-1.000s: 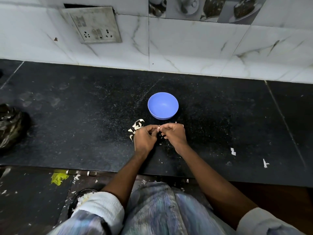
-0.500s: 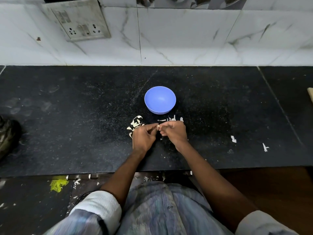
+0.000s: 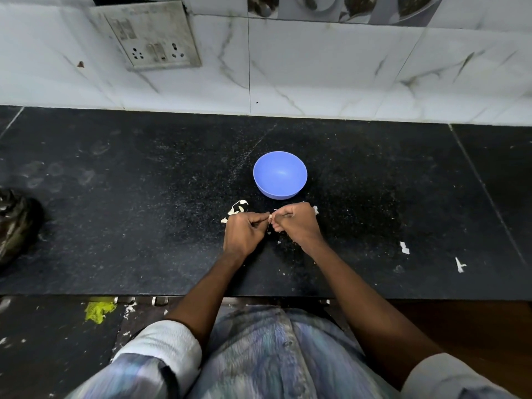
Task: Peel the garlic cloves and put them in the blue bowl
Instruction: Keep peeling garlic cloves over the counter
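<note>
**Hands stay together on a garlic clove in front of the bowl**

Since the earlier frames the hands have hardly shifted: they remain knuckle to knuckle just below the bowl, and only the camera's aim has changed, so the wall plate sits a little differently in the upper left of the frame. The left hand [image 3: 244, 233] and the right hand [image 3: 296, 224] meet near the centre of the frame, both with fingers curled. Between their fingertips a small pale piece shows, the garlic clove [image 3: 270, 217], pinched from both sides; most of it is hidden by the fingers, so how much skin is left on it cannot be told.

The blue bowl [image 3: 280, 174] stands upright on the black counter [image 3: 144, 211], directly above the hands in the frame and just apart from them. Its inside looks plain blue; no cloves can be made out in it.

A small heap of garlic peels [image 3: 237, 208] lies on the counter at the upper left of the left hand, touching or nearly touching it. More pale scraps lie beside the right hand, and two white scraps [image 3: 404, 247] sit well apart toward the right of the frame. A dark crumpled bag [image 3: 17, 223] is at the left edge. The switch plate [image 3: 149, 34] is set in the marble wall tiles, upper left.
</note>
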Tool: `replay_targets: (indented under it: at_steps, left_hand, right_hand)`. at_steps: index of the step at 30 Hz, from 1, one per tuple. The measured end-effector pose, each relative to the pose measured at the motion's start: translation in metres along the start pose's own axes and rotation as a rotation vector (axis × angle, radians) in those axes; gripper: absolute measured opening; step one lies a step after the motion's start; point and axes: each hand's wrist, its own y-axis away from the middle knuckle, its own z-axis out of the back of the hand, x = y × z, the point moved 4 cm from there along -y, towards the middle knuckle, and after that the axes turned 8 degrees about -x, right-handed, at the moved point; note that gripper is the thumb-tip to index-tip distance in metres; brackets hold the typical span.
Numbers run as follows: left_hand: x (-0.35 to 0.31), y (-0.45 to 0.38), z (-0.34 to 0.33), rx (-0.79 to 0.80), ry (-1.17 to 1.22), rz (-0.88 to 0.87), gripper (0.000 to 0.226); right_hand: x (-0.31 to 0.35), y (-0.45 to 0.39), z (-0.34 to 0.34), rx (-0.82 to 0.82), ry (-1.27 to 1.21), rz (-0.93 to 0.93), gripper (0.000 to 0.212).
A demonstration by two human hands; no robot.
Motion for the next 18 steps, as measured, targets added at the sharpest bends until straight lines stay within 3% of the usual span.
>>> replay_targets:
  at_steps: [5,18]
  left_hand:
    - [0.002,0.000,-0.005,0.054,-0.018,0.000,0.007]
    - [0.001,0.001,-0.018,0.088,-0.127,-0.077,0.018]
  right_hand:
    - [-0.005,0.000,0.002,0.003,-0.013,-0.026,0.016]
    - [-0.012,0.002,0.000,-0.112,0.164,0.068,0.021]
